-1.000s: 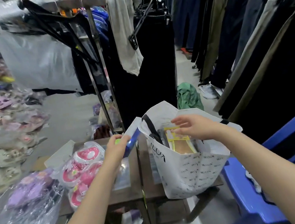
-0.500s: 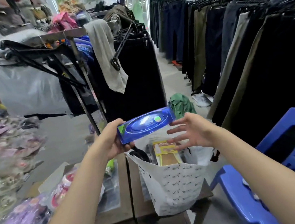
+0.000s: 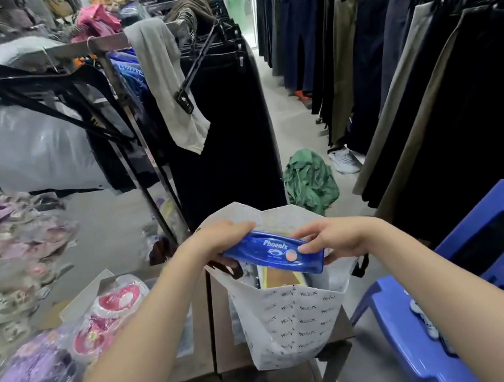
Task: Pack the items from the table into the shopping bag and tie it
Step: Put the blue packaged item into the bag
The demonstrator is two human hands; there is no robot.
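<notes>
A white printed shopping bag (image 3: 290,324) stands open on the small wooden table (image 3: 200,337). Just above its mouth I hold a long blue "Phoenix" box (image 3: 274,252) level, with both hands. My left hand (image 3: 221,238) grips its left end and my right hand (image 3: 332,239) grips its right end. Inside the bag, a yellow and brown packet (image 3: 281,279) shows below the box. Pink and white packets in clear wrap (image 3: 112,311) lie on the table's left side.
A blue plastic chair (image 3: 484,287) stands close on the right. Racks of dark trousers (image 3: 421,70) line the right, and another clothes rack (image 3: 199,101) stands behind the table. A green cloth (image 3: 309,179) lies on the floor. Bagged goods (image 3: 27,377) pile up at the left.
My left hand lifted the blue box off the table and carried it right, over the bag. My right hand left the bag's rim and took hold of the box's right end.
</notes>
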